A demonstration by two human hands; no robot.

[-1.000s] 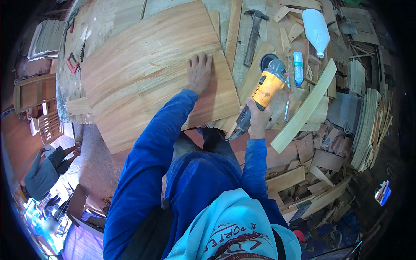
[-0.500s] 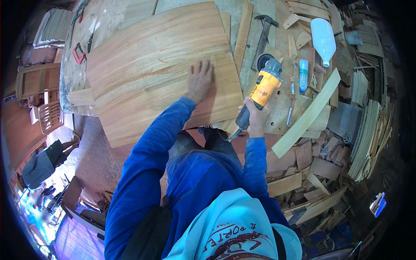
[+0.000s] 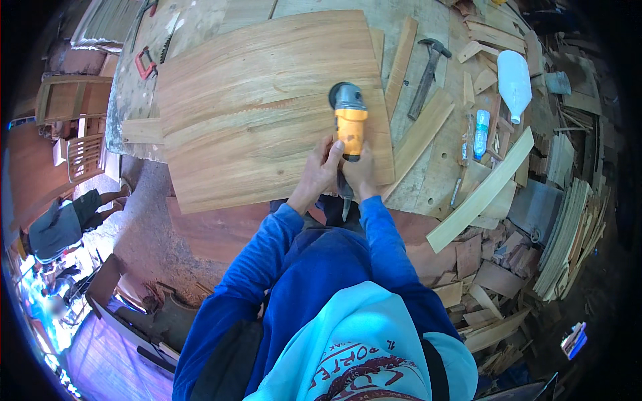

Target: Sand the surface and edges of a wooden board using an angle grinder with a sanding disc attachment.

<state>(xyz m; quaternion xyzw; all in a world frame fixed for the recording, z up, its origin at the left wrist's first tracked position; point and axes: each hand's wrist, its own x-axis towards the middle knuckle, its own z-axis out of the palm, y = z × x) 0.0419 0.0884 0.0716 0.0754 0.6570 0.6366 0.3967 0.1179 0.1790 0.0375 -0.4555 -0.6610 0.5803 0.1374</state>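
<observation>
A yellow and grey angle grinder (image 3: 350, 127) is above the right part of a wide wooden panel (image 3: 254, 120), its dark disc end pointing away from me. My right hand (image 3: 362, 174) is wrapped round the grinder's dark rear grip. On the left side of the tool, my left hand (image 3: 321, 168) is closed against its body, thumb near the yellow housing. Whether the disc touches the panel I cannot tell. A rough, lighter streak runs along the grain near the panel's middle.
Right of the panel lie a hammer (image 3: 428, 77), wood strips (image 3: 421, 140), a small bottle (image 3: 481, 134) and a large white-blue bottle (image 3: 513, 83). A long pale board (image 3: 481, 190) juts over the table's right edge. A red clamp (image 3: 143, 63) lies far left. Another person (image 3: 67, 220) is at the left.
The grinder has moved left from beside the panel to above it, carried by my right hand. My left hand has left the panel's surface and come onto the grinder.
</observation>
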